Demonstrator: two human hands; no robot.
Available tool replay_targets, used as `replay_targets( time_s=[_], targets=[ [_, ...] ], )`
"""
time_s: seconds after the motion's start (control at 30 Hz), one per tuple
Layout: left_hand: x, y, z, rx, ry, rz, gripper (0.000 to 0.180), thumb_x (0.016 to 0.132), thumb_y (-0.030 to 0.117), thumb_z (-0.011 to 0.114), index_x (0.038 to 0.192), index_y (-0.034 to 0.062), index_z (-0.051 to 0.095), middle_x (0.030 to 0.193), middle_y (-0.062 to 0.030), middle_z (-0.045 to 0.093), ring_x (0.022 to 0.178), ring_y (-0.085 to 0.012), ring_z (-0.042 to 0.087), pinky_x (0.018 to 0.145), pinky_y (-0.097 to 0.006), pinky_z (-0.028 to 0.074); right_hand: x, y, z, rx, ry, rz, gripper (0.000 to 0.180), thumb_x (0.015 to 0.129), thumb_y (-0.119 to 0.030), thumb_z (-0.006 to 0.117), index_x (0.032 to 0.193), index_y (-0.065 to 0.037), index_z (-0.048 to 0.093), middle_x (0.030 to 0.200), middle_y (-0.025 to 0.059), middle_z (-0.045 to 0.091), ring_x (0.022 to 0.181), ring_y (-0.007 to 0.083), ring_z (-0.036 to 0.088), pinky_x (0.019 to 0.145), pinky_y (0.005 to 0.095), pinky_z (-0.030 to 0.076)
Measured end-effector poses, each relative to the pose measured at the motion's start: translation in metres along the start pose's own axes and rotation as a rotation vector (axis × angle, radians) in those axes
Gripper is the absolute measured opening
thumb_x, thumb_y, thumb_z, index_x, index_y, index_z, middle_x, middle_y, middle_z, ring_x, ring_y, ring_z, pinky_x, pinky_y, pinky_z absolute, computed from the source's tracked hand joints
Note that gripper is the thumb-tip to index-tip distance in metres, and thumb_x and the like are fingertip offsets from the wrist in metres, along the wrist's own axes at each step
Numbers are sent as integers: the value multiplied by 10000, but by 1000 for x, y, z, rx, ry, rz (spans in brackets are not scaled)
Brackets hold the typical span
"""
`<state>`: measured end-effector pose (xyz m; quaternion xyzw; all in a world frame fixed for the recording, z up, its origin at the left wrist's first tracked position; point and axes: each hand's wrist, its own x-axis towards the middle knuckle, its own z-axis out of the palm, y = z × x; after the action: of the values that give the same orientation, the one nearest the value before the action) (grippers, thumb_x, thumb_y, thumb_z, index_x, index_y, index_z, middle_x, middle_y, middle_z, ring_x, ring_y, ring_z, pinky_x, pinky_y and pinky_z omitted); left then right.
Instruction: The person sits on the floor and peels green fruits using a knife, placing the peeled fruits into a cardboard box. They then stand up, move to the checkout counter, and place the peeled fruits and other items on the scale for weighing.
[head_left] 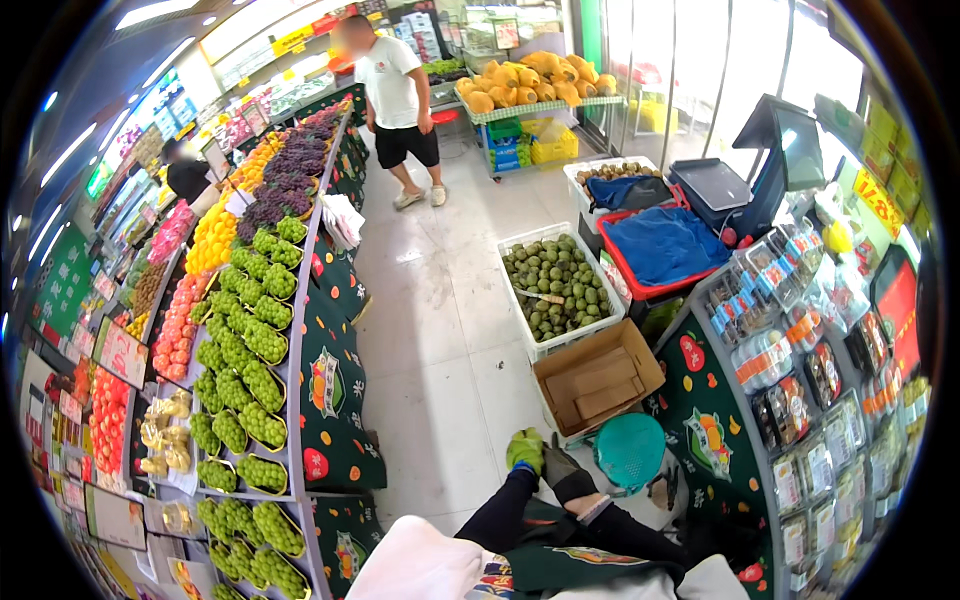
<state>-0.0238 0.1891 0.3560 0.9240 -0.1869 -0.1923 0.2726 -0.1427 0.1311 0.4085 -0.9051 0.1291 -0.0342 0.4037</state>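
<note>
My left hand (pixel 524 451) wears a bright green glove with a blue cuff. Close against it on the right is my right hand (pixel 568 477), in a dark grey glove. The two hands meet in front of my lap; their fingers are too small and overlapped to show a grip or anything held. Just beyond them stands an open cardboard box (pixel 597 372) with flat cardboard inside. A round teal plastic stool (pixel 629 450) with a perforated top is to the right of my hands. Past the box, a white crate (pixel 540 345) holds round green-brown fruits (pixel 560 275), with a light-handled tool (pixel 540 296) lying on them.
Green grapes (pixel 245 340) and other fruit fill a long stand at left. Packaged goods (pixel 800 400) cover the right-hand counter. Behind the crate are a red bin (pixel 655 290) with blue cloth and a scale (pixel 785 140). A person (pixel 397 95) stands in the aisle near yellow fruits (pixel 530 82).
</note>
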Motion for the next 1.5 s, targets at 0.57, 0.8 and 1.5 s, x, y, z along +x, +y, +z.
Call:
replay_targets(
  time_s=[0.57, 0.8, 1.5],
  targets=[
    [1, -12, -71, -1472, -1310, -394, 535, 943, 455, 500, 1284, 43, 488, 1129, -145, 605, 1007, -277, 594, 888, -411, 499, 18, -67, 74, 2251, 660, 666, 338, 987, -207, 322, 1243, -105, 518, 1120, 24, 578, 1073, 177, 527, 959, 351, 403],
    [20, -43, -49, -1374, -1107, -242, 390, 954, 232, 523, 1281, 19, 515, 1006, -65, 622, 884, -164, 593, 789, -286, 504, 10, -64, 64, 1523, 387, 683, 365, 983, -170, 383, 1323, -62, 461, 1190, 27, 567, 1073, 139, 538, 902, 266, 432],
    [141, -80, 151, -356, -602, -601, 576, 788, 533, 705, 937, -20, 654, 785, -69, 640, 707, -163, 570, 635, -324, 472, -104, 452, 6, 88, 390, 1116, 617, 730, -299, 697, 1232, 12, 521, 1156, 216, 587, 1123, 362, 538, 951, 423, 429]
  ],
)
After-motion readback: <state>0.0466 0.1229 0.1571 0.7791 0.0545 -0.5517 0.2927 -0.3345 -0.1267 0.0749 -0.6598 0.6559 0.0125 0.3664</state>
